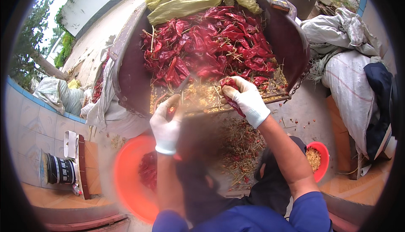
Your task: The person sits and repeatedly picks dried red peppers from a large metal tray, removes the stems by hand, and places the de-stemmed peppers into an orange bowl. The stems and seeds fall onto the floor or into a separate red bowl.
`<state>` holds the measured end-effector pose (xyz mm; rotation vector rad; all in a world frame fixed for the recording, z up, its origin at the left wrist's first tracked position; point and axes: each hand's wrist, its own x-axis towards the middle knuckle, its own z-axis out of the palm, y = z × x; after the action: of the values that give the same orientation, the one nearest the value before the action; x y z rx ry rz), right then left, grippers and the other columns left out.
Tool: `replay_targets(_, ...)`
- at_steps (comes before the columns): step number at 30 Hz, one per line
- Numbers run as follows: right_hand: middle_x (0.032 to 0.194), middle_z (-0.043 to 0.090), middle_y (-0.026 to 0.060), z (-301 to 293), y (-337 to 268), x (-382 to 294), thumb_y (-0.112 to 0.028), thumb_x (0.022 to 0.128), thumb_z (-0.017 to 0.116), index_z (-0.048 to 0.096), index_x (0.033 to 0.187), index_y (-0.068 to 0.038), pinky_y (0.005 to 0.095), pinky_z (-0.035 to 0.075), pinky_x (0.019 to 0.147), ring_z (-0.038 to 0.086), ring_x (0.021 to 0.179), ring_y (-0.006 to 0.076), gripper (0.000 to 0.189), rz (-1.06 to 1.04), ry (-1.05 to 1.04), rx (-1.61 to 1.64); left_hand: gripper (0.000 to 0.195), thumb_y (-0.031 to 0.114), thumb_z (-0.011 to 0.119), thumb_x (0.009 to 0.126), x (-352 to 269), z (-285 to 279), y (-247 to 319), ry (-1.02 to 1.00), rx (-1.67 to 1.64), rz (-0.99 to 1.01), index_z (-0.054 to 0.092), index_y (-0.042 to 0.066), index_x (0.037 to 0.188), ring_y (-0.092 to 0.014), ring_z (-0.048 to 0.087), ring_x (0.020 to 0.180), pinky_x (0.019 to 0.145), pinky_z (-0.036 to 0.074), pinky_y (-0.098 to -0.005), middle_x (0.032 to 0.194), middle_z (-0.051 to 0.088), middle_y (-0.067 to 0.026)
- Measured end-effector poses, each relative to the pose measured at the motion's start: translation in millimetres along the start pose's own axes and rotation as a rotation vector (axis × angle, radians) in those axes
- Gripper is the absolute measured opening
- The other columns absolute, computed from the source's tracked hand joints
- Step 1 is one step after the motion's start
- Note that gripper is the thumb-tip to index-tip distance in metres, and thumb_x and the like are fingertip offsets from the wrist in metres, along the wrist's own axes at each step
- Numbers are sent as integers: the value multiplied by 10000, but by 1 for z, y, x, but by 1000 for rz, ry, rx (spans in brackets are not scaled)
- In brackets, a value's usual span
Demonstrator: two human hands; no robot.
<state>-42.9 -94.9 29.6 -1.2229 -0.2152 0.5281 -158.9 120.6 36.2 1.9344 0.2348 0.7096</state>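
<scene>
My left hand (166,122), in a white glove, grips what look like scissors (183,83); a grey metal blade points up and right, and part of a red handle shows by the fingers. My right hand (246,97), also gloved in white, holds a dried red chili pepper (235,105) between thumb and fingers. Both hands are over the near edge of a brown metal cart (131,76). Inside it, beyond the hands, lies a large heap of dried red chili peppers (205,48) with stems. Yellow seeds (202,92) are scattered on its floor. A blur partly covers the middle.
An orange basin (126,181) with red peppers stands below my left hand. Stems and debris (242,149) litter the ground between the legs. A small red bowl of seeds (313,159) sits at right. White woven sacks (348,73) stand at right; a handheld device (279,1) rests on the cart rim.
</scene>
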Motion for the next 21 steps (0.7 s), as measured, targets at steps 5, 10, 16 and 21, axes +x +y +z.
replay_targets(5, 969, 687, -3, -7, 2, -7, -103, 985, 661, 648, 1174, -35, 237, 533, 705, 627, 788, 56, 202, -109, -33, -90, 416, 84, 785, 896, -68, -104, -25, 139, 386, -204, 672, -22, 1282, -142, 658, 1002, 908, 532, -286, 1131, 714, -87)
replay_targets(10, 1115, 710, 53, -10, 8, -8, -87, 954, 677, 629, 1251, -31, 275, 556, 788, 665, 932, 108, 306, -276, -32, -234, 624, 323, 810, 827, -141, -193, -72, 100, 971, -431, 643, 44, 1359, -302, 632, 1245, 1052, 496, -382, 1380, 634, -176)
replay_targets(16, 1135, 708, 104, -8, 16, -10, -105, 965, 637, 624, 1268, -55, 304, 583, 786, 683, 952, 147, 308, -269, -37, -390, 325, 88, 712, 945, -98, -147, -65, 78, 576, -232, 701, -33, 1246, -173, 713, 1039, 934, 551, -305, 1170, 754, -129)
replay_targets(21, 1022, 690, 50, -8, 13, -13, -77, 976, 629, 635, 1212, -30, 294, 531, 824, 626, 924, 115, 240, -220, 1, -363, 415, 125, 714, 870, -13, -58, -67, -56, 911, 188, 682, 57, 1279, -310, 690, 1082, 967, 536, -375, 1171, 719, -156)
